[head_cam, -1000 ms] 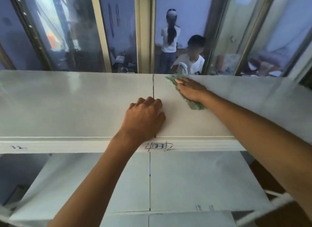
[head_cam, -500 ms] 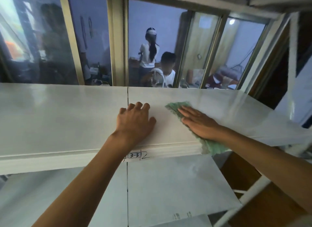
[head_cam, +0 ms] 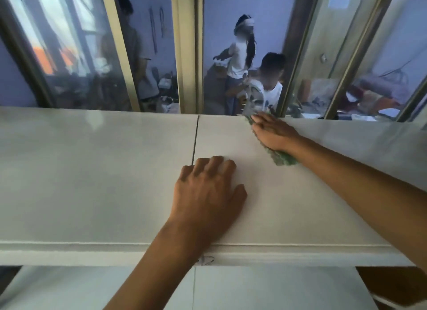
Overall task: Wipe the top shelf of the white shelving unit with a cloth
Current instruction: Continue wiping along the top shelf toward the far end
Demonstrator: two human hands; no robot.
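— Where is the cloth?

— The crumpled green cloth (head_cam: 283, 158) lies flat on the glossy white top shelf (head_cam: 92, 171), far side, right of the dark seam (head_cam: 195, 138) between its two panels. My right hand (head_cam: 273, 133) lies on top of it, fingers straight and pressing down, fingertips at the shelf's back edge. Cloth shows past my fingertips and again below my wrist.

— And the left?

— My left hand (head_cam: 208, 194) rests palm down on the bare shelf, just right of the seam and near the front edge. Fingers loosely bent, grasping nothing. Well apart from the cloth.

— Anything else?

— Scribbled pen marks (head_cam: 205, 260) on the shelf's front lip, partly hidden by my left forearm. A lower white shelf (head_cam: 254, 291) beneath. Behind the unit, metal-framed glass panes (head_cam: 92, 55) with two people (head_cam: 242, 55) visible through them.
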